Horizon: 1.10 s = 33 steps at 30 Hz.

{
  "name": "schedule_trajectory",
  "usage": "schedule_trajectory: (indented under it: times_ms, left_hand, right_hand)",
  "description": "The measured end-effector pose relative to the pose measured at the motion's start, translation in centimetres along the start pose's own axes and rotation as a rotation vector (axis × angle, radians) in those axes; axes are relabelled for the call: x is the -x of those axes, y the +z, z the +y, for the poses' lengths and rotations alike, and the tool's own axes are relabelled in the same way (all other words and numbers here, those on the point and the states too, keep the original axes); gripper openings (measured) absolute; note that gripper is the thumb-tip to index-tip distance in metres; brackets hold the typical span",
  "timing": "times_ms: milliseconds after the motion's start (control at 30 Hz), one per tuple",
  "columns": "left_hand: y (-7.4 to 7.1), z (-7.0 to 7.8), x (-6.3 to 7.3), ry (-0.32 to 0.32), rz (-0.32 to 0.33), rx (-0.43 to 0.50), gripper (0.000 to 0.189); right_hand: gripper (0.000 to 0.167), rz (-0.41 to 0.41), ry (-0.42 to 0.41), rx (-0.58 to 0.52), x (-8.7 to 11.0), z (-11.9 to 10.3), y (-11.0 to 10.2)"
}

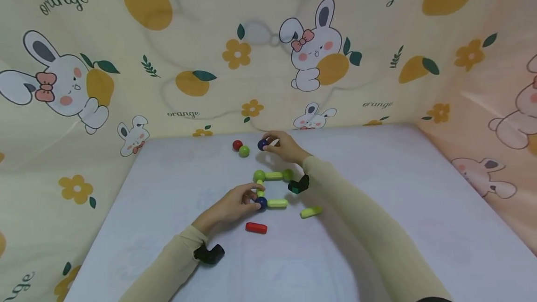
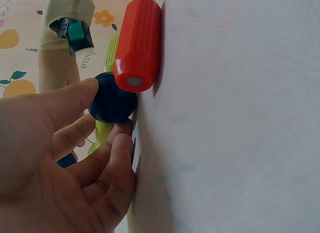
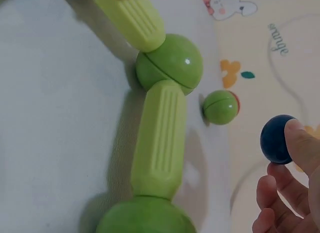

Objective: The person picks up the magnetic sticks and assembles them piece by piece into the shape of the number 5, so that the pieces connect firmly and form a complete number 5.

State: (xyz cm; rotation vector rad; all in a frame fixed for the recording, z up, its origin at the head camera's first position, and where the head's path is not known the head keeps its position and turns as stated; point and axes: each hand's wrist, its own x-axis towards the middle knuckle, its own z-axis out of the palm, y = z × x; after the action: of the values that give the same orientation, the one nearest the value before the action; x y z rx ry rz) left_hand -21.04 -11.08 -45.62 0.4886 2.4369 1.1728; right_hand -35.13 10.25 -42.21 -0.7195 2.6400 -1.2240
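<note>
Beige sleeves [image 1: 369,216] foremost, then blue balls [image 1: 262,203] [image 1: 262,144] pinched in left and right hands [image 1: 230,205] [image 1: 287,147]

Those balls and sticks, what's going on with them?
A person's left hand holds a blue ball at one corner of an open-sided figure of green sticks and balls. The right hand pinches another blue ball. One red stick and one green stick lie apart from the figure.
</note>
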Motion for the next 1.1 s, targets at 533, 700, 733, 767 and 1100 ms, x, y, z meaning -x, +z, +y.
schedule_trajectory:
  times_ms: [533, 700, 733, 767, 1100]
  left_hand:
    - [0.0, 0.1, 0.1, -0.013, -0.003, -0.005, 0.044]
    - [0.0, -0.1, 0.1, -0.006, 0.001, -0.001, 0.043]
    - [0.0, -0.1, 0.2, -0.008, 0.002, 0.0, 0.044]
    - [0.0, 0.0, 0.2, -0.011, 0.002, 0.003, 0.044]
    - [0.0, 0.1, 0.1, -0.022, -0.003, 0.017, 0.046]
  right_hand:
    - [0.034, -0.003, -0.052, 0.047, 4.1, -1.6, -1.5]
    - [0.034, -0.017, -0.062, 0.044, 5.5, -2.0, -1.5]
    - [0.034, -0.02, -0.062, 0.039, 5.8, -2.1, -1.5]
    - [0.034, -0.022, -0.062, 0.037, 6.0, -2.2, -1.4]
    - [0.033, -0.025, -0.045, 0.007, 8.6, -2.0, -0.6]
